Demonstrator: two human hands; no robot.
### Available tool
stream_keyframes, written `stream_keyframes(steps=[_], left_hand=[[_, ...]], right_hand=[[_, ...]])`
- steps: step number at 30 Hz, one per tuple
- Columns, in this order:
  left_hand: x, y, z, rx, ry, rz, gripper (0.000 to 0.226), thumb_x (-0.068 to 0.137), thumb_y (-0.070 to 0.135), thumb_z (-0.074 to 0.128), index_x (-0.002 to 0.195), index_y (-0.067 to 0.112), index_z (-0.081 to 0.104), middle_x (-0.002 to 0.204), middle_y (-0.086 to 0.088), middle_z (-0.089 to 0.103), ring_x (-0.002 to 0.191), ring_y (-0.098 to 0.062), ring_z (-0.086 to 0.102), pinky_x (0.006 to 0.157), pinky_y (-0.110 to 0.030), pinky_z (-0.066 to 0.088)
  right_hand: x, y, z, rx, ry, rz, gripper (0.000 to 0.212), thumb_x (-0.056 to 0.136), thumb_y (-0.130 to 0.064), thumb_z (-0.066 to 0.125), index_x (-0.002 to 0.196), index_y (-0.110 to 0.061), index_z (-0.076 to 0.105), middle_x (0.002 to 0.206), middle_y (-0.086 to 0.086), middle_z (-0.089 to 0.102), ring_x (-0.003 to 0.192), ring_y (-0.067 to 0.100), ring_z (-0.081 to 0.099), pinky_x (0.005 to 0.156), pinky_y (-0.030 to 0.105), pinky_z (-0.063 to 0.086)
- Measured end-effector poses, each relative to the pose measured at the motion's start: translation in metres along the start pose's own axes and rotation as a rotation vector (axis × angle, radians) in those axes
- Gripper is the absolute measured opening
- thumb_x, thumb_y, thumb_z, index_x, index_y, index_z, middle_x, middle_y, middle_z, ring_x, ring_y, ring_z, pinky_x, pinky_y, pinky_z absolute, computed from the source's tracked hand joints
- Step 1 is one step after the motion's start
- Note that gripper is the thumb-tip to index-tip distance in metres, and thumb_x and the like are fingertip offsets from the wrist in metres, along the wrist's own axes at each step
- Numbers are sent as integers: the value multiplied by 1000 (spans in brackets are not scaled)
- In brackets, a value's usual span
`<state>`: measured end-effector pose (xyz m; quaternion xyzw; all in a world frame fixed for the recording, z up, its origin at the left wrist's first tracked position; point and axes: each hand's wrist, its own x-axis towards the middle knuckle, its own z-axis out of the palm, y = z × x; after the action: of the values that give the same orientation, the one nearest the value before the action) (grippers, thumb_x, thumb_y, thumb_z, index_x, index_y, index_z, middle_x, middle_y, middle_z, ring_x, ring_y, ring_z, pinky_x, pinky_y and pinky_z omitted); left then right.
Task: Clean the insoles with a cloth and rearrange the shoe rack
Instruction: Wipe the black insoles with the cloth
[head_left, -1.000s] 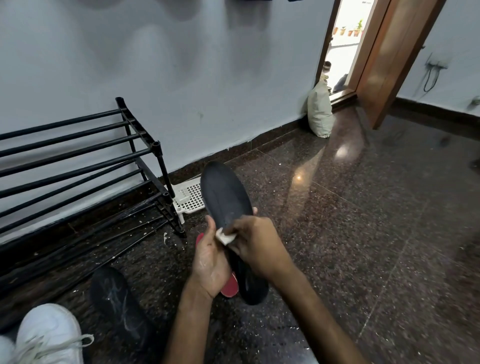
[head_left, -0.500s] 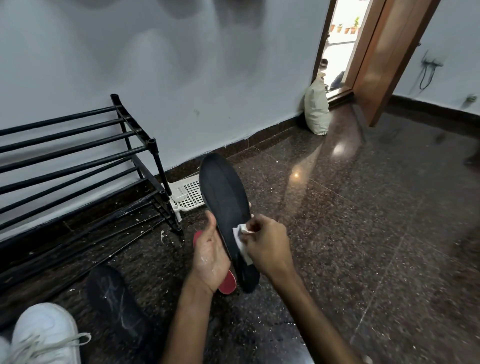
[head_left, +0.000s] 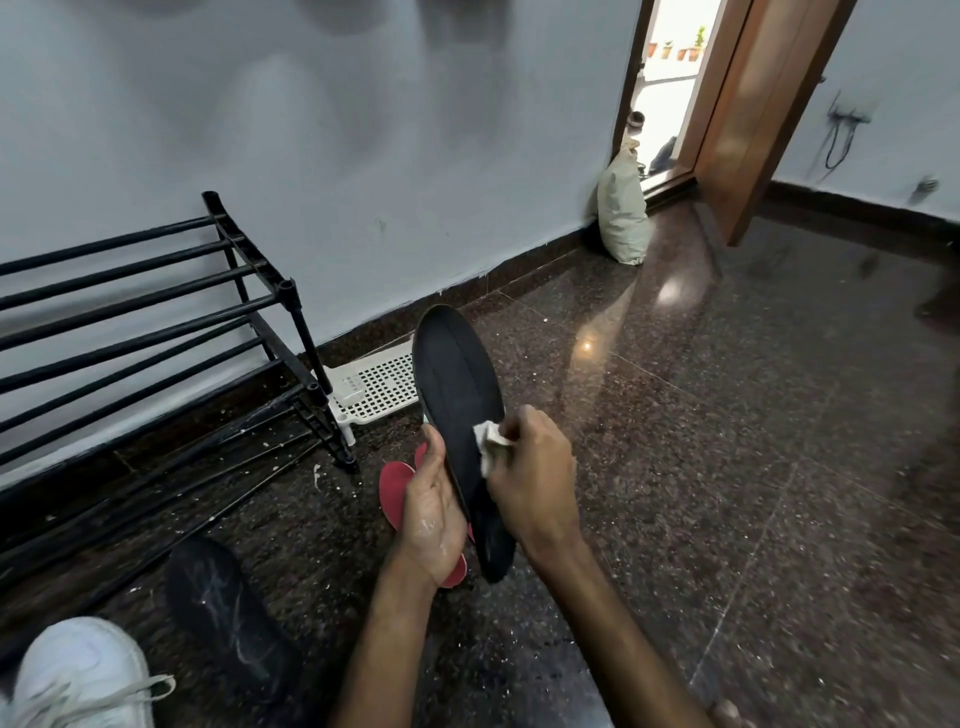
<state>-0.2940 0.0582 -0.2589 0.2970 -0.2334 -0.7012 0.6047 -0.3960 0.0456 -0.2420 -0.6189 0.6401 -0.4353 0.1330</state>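
Fingers (head_left: 519, 431) of the right hand (head_left: 535, 483) pinch cloth (head_left: 491, 447) against black insole (head_left: 457, 395).

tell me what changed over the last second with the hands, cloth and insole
The right hand slid the white cloth along the black insole, down toward the heel, then back up to mid-length. The left hand kept holding the insole. The floor insole, sneaker and rack stayed put.

Left hand (head_left: 434, 512) cups palm-up, thumb raised, its grip closed; right hand (head_left: 530, 480) curls knuckles-up just beside it, fingertips pinched, both forearms reaching forward.
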Motion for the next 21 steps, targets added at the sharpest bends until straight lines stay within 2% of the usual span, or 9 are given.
stream_keyframes(steps=[3, 5, 7, 9, 11, 13, 15, 17, 21], left_hand=[[3, 4, -3, -64, 52, 13, 56, 100, 48, 34, 129, 7, 59, 121, -12, 69, 107, -24, 67, 104, -42, 43], [6, 10, -8, -128, 62, 23, 56, 100, 52, 34, 123, 9, 63, 115, -11, 71, 101, -24, 69, 99, -42, 45], [8, 16, -12, -150, 92, 21, 59, 100, 55, 34, 124, 9, 63, 116, -13, 70, 105, -26, 67, 101, -44, 45], [11, 19, -16, -144, 106, 13, 64, 100, 57, 32, 131, 7, 58, 125, -17, 66, 113, -30, 63, 107, -47, 41], [13, 20, -17, -139, 136, 10, 65, 100, 58, 29, 129, 7, 59, 120, -17, 68, 107, -30, 66, 106, -48, 41], [16, 19, -17, -162, 154, 9, 66, 100, 59, 27, 122, 8, 61, 112, -17, 71, 99, -28, 70, 100, -46, 48], [16, 17, -11, -137, 186, -4, 72, 98, 62, 25, 125, 6, 61, 115, -19, 69, 104, -30, 67, 100, -47, 48], [15, 14, -4, -89, 184, -10, 81, 95, 67, 23, 135, 4, 54, 130, -20, 62, 123, -32, 57, 111, -49, 38], [12, 11, 5, -154, 106, -31, 90, 90, 73, 22, 139, 3, 50, 138, -13, 58, 129, -23, 52, 114, -44, 32]], right_hand=[[-5, 30, -6, -114, 40, 139, 16, 87, -26, 69, 82, -16, 57, 82, -3, 61, 72, 16, 58, 64, 33, 48], [-3, 48, -12, -102, -24, 253, 15, 85, -27, 72, 82, -15, 63, 79, -5, 64, 71, 14, 61, 62, 28, 47], [0, 55, -15, 33, -136, 364, 9, 83, -23, 73, 83, -15, 68, 76, -7, 67, 68, 12, 62, 58, 25, 46], [0, 53, -15, 297, -280, 453, 8, 83, -22, 73, 83, -14, 72, 75, 0, 73, 67, 13, 64, 56, 29, 51], [-3, 45, -15, 506, -410, 482, 11, 84, -22, 74, 89, -12, 74, 82, 7, 75, 69, 12, 65, 56, 26, 50], [-5, 39, -14, 569, -454, 458, 18, 81, -22, 78, 94, -11, 73, 87, 9, 76, 72, 13, 66, 58, 26, 51], [-7, 36, -11, 569, -431, 434, 21, 76, -21, 82, 93, -13, 72, 88, 7, 75, 78, 20, 69, 69, 36, 58], [-10, 30, -8, 508, -336, 415, 19, 73, -21, 82, 88, -17, 71, 85, 2, 75, 82, 23, 71, 77, 44, 59], [-14, 4, -9, 495, -197, 335, 15, 73, -24, 80, 85, -19, 72, 80, -2, 75, 77, 18, 71, 73, 42, 59]])
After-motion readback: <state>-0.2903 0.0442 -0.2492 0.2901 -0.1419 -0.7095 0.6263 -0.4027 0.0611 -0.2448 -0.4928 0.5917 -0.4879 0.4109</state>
